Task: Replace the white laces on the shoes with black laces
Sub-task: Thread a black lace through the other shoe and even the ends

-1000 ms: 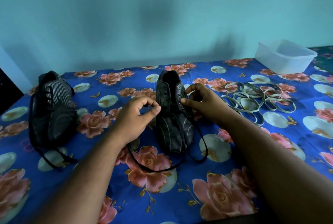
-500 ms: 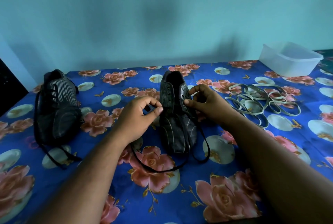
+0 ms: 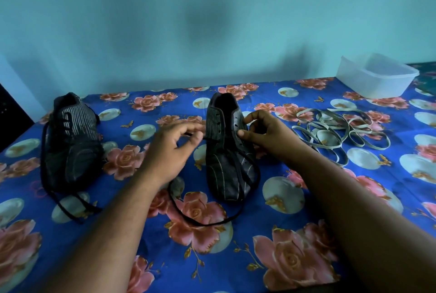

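A dark striped shoe (image 3: 227, 158) stands in the middle of the floral cloth, toe toward me. A black lace (image 3: 203, 220) runs through its lower eyelets and loops on the cloth in front. My left hand (image 3: 171, 148) is just left of the shoe and pinches the lace end near an eyelet. My right hand (image 3: 264, 134) pinches the shoe's right eyelet flap. A second dark shoe (image 3: 70, 141) with a black lace in it sits at the left. The white laces (image 3: 339, 131) lie in a loose pile at the right.
A translucent plastic tub (image 3: 375, 75) stands at the back right corner. The blue floral cloth (image 3: 236, 257) covers the whole surface. A teal wall rises right behind it. A dark object borders the far left edge.
My left hand has moved a little left, drawing the black lace end out beside the shoe. The right hand has stayed on the right flap. The view has shifted slightly.
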{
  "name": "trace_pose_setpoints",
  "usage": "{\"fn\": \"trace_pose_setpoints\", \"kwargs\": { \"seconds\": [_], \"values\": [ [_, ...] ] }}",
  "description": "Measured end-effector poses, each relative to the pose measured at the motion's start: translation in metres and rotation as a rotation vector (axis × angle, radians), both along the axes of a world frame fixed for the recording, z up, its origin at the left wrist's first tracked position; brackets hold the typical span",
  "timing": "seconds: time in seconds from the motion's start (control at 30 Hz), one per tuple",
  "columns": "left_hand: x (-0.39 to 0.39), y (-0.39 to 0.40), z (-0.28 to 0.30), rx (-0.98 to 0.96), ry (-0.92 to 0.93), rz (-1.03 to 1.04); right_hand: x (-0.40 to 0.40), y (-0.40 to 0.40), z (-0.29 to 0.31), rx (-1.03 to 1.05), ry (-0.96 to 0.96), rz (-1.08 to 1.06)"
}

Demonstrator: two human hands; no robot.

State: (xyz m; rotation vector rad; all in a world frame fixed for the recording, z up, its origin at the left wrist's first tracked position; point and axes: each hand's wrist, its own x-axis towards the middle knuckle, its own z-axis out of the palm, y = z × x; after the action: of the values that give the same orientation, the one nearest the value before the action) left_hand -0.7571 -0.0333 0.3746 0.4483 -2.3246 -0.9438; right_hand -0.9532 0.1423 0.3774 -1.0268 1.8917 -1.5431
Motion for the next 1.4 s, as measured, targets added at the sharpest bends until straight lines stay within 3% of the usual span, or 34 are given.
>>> {"fn": "trace_pose_setpoints", "kwargs": {
  "seconds": [0.1, 0.23, 0.4, 0.53, 0.67, 0.73, 0.87, 0.93, 1.13, 1.27, 1.4],
  "values": [
    [-0.007, 0.011, -0.003, -0.079, 0.006, -0.089, -0.001, 0.000, -0.001, 0.006, 0.000, 0.001],
    [-0.005, 0.010, 0.000, -0.046, 0.011, -0.049, -0.002, -0.001, -0.001, 0.009, 0.012, 0.001],
    [0.007, -0.022, -0.003, 0.062, -0.047, 0.311, -0.002, -0.002, -0.002, 0.006, 0.006, 0.001],
    [0.018, -0.048, -0.005, -0.101, -0.151, 0.617, -0.001, -0.001, -0.001, 0.005, 0.017, -0.015],
    [0.020, -0.047, -0.005, -0.249, -0.340, 0.786, 0.001, 0.000, 0.001, 0.007, 0.022, -0.027],
    [0.017, -0.040, -0.005, -0.303, -0.291, 0.671, 0.002, 0.000, 0.002, 0.000, 0.030, -0.030],
    [0.003, -0.009, -0.003, -0.127, -0.057, 0.077, 0.003, 0.001, 0.004, 0.002, 0.054, -0.037],
    [-0.003, 0.004, -0.005, -0.113, -0.069, -0.015, 0.003, 0.002, 0.003, 0.003, 0.054, -0.035],
    [-0.002, 0.003, -0.004, -0.019, -0.088, -0.006, 0.003, 0.001, 0.004, 0.011, 0.055, -0.032],
    [0.007, -0.019, -0.003, 0.112, -0.095, 0.224, 0.002, 0.001, 0.005, 0.028, 0.064, -0.025],
    [0.013, -0.029, -0.003, -0.039, -0.223, 0.396, 0.004, 0.000, 0.006, 0.038, 0.111, -0.032]
  ]
}}
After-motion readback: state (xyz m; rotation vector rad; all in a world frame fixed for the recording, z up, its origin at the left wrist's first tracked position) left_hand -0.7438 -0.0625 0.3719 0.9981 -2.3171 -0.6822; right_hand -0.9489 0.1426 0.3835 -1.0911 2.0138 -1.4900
